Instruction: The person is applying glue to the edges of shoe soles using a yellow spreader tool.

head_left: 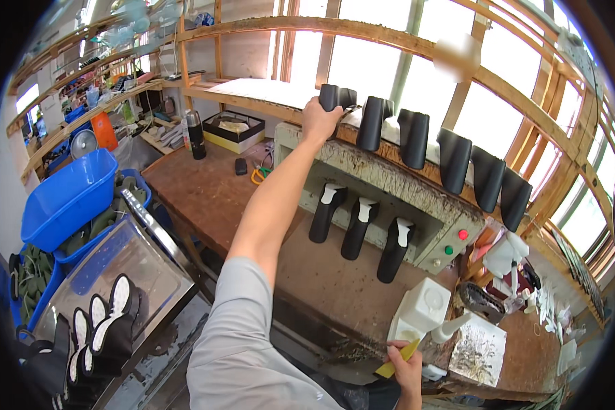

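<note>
At the upper middle of the frame, the left hand (321,121) is closed on a black curved piece (336,98), its fingers bent against the near side, at the left end of a row along the wooden ledge. At the lower right of centre, the right hand (404,369) pinches a flat yellow tool (398,359) with a dark end, between thumb and fingers.

Five more black shafts (413,140) follow the held one toward the right, standing side by side. Below them, a grey metal machine (424,198) with dark streaks runs across the centre; three black uprights with white tops (359,229) stand tilted at its open front. On its right end are a red button (463,235), a green button (449,250) and a pale one; any lettering there is too small to read.

Near the right hand, a white container (427,304) sits on the brown table (191,181), and farther right lies a white sheet (478,352) covered in dark smears rather than legible script. Small pale marks on the grey garment at the bottom cannot be made out. At the upper left of centre are a dark flask (195,135) and a yellow-and-black box (234,131); at the left edge, a blue basin (72,198). Black-and-white pieces (113,318) lie on a metal tray (167,277) at the lower left.
</note>
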